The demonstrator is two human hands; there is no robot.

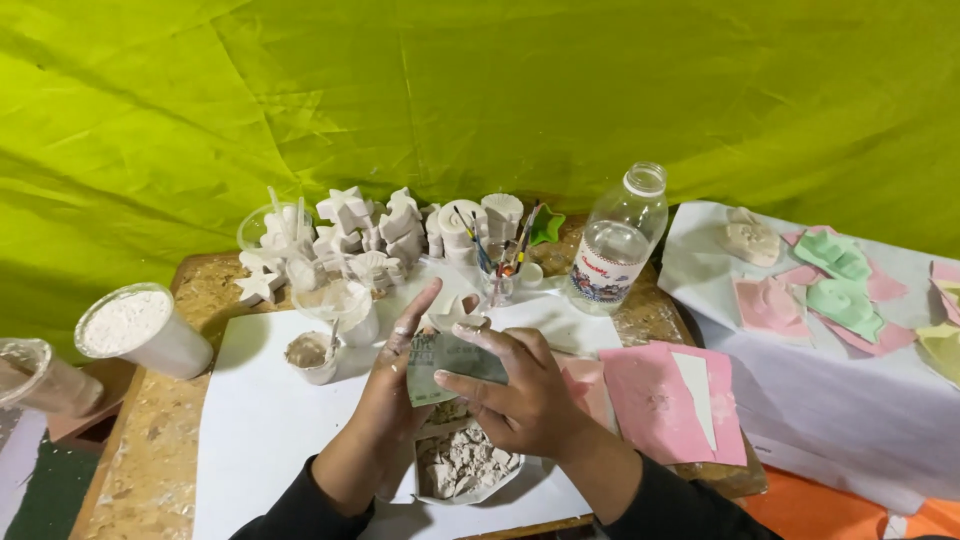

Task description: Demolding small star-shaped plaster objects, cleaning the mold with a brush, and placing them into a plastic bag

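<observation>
Both hands grip one grey-green flat mould (445, 362) above the bowl of plaster rubble (465, 468) near the bench's front edge: left hand (395, 385) and right hand (520, 395) fingers clamped, seemingly, on opposite ends.

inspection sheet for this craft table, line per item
surface: wooden board table with a white sheet over it
job's things: grey-green mould held in both hands with a small white cast at its top; white bowl of broken plaster pieces below
clutter: cup of white powder, small mixing cup, white plaster figures, brushes in a jar, clear bottle, pink moulds
grippers: left hand and right hand both grip the mould
cables: nothing seen
surroundings: yellow-green cloth backdrop; side table with pink and green moulds
</observation>
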